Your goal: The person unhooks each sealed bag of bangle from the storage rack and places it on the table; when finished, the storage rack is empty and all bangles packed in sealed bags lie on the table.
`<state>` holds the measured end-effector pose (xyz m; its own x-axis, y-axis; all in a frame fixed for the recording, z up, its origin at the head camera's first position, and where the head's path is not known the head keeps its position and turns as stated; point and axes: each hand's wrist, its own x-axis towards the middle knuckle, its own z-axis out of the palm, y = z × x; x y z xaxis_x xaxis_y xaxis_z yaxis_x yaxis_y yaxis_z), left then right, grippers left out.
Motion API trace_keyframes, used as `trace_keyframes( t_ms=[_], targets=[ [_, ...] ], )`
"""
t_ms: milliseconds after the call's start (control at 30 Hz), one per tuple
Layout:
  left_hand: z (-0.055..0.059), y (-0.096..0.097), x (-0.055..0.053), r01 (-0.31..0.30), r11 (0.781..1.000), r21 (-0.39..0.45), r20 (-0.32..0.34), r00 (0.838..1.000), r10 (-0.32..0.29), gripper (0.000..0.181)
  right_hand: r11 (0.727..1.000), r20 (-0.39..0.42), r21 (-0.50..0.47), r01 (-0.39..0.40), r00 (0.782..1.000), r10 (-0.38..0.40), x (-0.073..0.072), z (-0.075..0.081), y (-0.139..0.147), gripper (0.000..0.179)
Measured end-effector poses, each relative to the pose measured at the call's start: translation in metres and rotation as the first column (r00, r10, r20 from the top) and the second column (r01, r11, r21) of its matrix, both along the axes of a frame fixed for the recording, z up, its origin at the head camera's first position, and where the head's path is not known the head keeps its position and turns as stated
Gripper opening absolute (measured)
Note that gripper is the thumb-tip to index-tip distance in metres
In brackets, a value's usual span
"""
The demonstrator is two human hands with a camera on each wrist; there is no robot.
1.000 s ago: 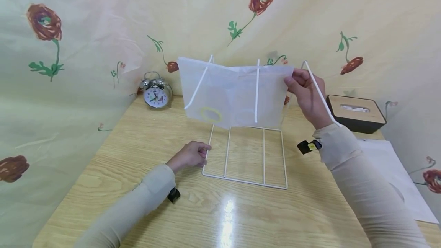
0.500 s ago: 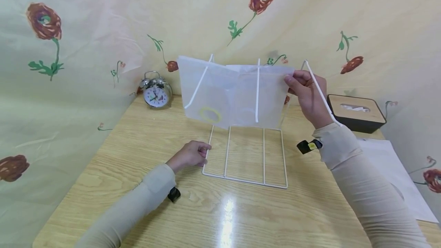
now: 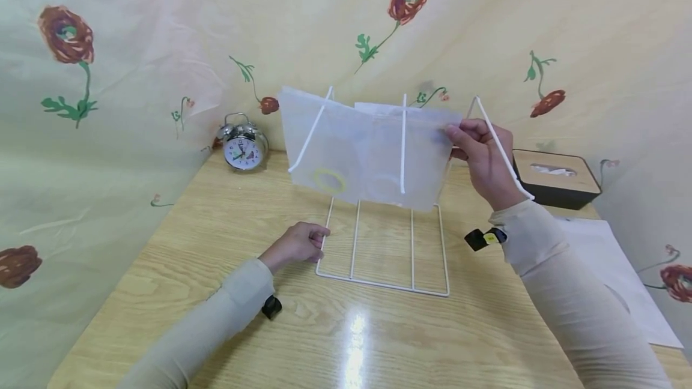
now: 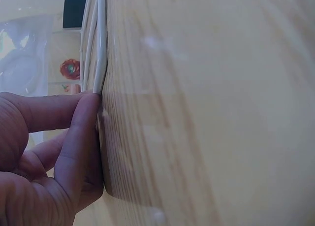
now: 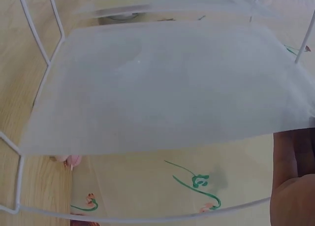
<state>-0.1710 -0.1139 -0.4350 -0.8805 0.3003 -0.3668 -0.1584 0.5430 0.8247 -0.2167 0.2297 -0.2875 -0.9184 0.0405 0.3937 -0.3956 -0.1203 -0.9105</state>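
A white wire rack (image 3: 412,251) with upright dividers stands on the table. My left hand (image 3: 297,244) pinches the left rod of its base; the left wrist view shows thumb and finger meeting at the white rod (image 4: 101,44). Between the uprights are two frosted plastic pouches. The left pouch (image 3: 303,119) shows a yellow ring low on its front. The right pouch (image 3: 427,161) has a fainter pale ring, and my right hand (image 3: 489,158) pinches its upper right corner behind the rack's rightmost upright. In the right wrist view this pouch (image 5: 157,93) spans the frame, with another behind it.
A silver alarm clock (image 3: 243,147) stands at the back left. At the back right is a black tissue box (image 3: 557,176) with a wooden top. White sheets (image 3: 600,263) lie along the table's right side, and a flowered cloth (image 3: 303,17) hangs behind.
My right hand has come slightly lower with the right pouch, whose bottom edge now hangs lower over the rack's base. The left hand keeps its grip on the base rod.
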Motion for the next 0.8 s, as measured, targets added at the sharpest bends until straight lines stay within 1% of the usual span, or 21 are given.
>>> trace_keyframes(
  t_ms=[167,267,367,600,800],
  targets=[
    [0.001,0.000,0.001,-0.002,1.000,0.006,-0.004,1.000,0.002,0.058,0.997,0.009,-0.067,-0.033,0.999,0.034,0.010,0.000,-0.004,0.003],
    [0.002,0.000,0.001,-0.008,1.000,0.002,-0.004,1.000,0.008,0.058,0.991,-0.001,-0.116,-0.072,0.997,0.072,0.015,-0.001,-0.006,0.003],
    [0.002,0.001,0.002,-0.012,1.000,0.004,-0.007,1.000,0.012,0.057,0.986,-0.009,-0.137,-0.096,0.995,0.095,0.018,-0.002,-0.007,0.004],
    [0.003,0.001,0.004,-0.016,1.000,0.019,-0.014,1.000,0.016,0.057,0.976,-0.009,-0.187,-0.112,0.994,0.112,0.027,-0.004,-0.008,0.008],
    [0.003,0.001,0.003,-0.026,0.999,0.018,-0.009,1.000,0.027,0.058,0.970,-0.037,-0.208,-0.124,0.992,0.119,0.033,-0.005,-0.011,0.013]
  ],
)
